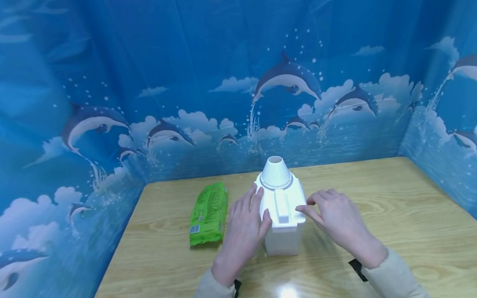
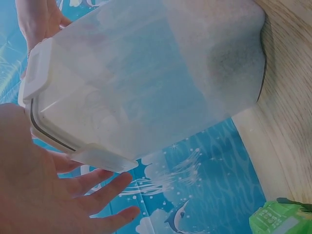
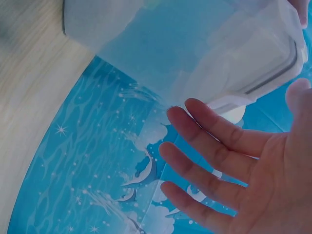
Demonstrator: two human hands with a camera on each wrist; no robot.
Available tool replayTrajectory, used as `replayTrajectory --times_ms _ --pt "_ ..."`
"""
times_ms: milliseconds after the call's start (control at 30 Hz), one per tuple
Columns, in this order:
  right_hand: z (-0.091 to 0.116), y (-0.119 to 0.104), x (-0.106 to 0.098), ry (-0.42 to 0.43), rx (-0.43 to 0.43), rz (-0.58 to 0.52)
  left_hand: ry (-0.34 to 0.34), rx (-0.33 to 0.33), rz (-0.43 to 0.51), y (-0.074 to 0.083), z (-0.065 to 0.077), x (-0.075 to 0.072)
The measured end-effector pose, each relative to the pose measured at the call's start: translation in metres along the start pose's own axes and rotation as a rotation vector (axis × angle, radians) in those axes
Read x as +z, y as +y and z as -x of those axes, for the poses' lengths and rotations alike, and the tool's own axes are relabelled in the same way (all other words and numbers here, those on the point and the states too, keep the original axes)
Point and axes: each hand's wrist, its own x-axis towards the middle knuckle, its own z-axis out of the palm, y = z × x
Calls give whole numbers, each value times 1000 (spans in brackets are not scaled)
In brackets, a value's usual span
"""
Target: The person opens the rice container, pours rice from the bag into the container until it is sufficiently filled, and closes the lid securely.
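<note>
A tall translucent storage container (image 1: 282, 243) stands upright on the table, its white lid (image 1: 295, 195) on top. On the lid sits a white cone-shaped piece (image 1: 275, 174) with an open round tip. My left hand (image 1: 243, 222) lies along the lid's left side, its fingers extended by the side latch (image 2: 105, 158) in the left wrist view. At the lid's right edge is my right hand (image 1: 340, 218), thumb near the corner. The right wrist view shows its fingers spread and only slightly bent, fingertips right by another latch (image 3: 229, 101). Pale, grainy contents (image 2: 219, 44) show low inside the container.
Left of the container, a green printed bag (image 1: 209, 213) lies on the wood-grain table (image 1: 155, 270). A blue curtain (image 1: 211, 37) with dolphins and clouds encloses the table at the back and both sides.
</note>
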Motion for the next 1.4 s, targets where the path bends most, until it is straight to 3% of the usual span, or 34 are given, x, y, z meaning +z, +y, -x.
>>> replayTrajectory --times_ms 200,567,1400 --pt "0 -2 5 -24 -56 -18 6 1 12 -1 0 3" --pt "0 3 11 51 -150 42 47 17 41 0 1 9" --pt "0 1 15 85 -165 32 26 18 83 -2 1 11"
